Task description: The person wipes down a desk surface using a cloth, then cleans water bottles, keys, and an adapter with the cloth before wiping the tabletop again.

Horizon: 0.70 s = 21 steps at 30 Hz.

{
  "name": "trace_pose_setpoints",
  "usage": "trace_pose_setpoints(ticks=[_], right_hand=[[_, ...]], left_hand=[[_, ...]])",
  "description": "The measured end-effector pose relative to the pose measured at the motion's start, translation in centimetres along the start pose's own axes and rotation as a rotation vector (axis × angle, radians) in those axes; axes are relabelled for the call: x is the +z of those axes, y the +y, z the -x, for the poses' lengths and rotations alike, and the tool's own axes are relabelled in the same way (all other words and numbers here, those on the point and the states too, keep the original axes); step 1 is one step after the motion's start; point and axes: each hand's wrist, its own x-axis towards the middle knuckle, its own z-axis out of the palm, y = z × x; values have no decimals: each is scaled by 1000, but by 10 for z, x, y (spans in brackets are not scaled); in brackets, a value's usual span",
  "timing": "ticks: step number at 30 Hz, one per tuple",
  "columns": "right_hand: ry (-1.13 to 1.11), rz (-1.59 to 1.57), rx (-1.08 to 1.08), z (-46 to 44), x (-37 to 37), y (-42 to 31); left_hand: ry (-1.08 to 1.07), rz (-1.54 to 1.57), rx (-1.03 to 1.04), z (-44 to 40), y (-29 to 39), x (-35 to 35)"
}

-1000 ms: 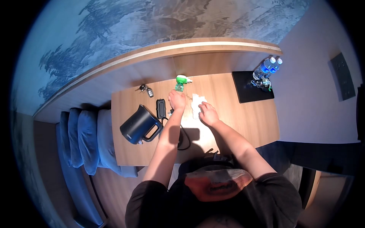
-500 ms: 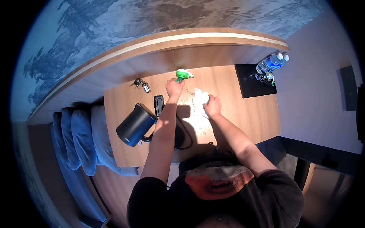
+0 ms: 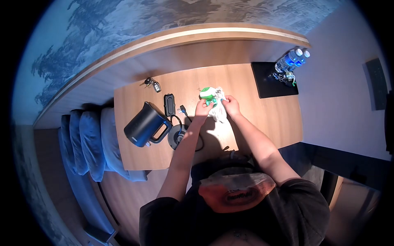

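Observation:
My left hand [image 3: 202, 110] is closed round the lower part of a green and white plug-in device [image 3: 208, 93], whose clear green bottle part shows beside the fingers. Just to the right, my right hand [image 3: 231, 106] pinches a crumpled white tissue [image 3: 218, 113], which hangs down toward the wooden table [image 3: 238, 78]. The tissue's upper end touches or lies right behind the device's plug side. Both hands are close together over the middle of the table.
On the left are a black kettle [image 3: 145, 125], its round base [image 3: 177, 137] with a cord and plug [image 3: 182, 110], a black case [image 3: 169, 105] and keys [image 3: 156, 86]. A black tray [image 3: 266, 82] with two water bottles [image 3: 288, 60] and small items is at the back right.
My left hand has carried the green and white device from the back of the table toward me and to the right. My right hand has lifted the tissue against it.

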Motion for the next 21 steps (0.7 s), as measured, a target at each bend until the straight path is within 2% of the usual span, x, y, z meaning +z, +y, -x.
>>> trace_pose_setpoints(ticks=[3, 5, 7, 8, 9, 11, 14, 16, 21], right_hand=[[-82, -362, -8, 19, 0, -7], [-105, -439, -83, 27, 6, -2], [48, -237, -237, 45, 9, -12], [24, -180, -278, 53, 8, -19], [26, -218, -329, 54, 15, -16], [49, -33, -502, 63, 12, -29], [82, 100, -609, 68, 8, -48], [89, 104, -550, 69, 8, -58], [226, 74, -447, 65, 8, -70]], left_hand=[[79, -15, -2, 1, -9, 9], [130, -98, -40, -1, -15, 14], [148, -233, -66, 1, -8, 22], [205, -286, 84, -2, -23, 22], [205, -259, 55, -3, -26, 23], [227, -188, 102, -10, -54, 15], [227, -141, 87, 5, -23, 38], [236, -96, 80, 15, -3, 50], [305, -252, 152, 33, 31, 74]])
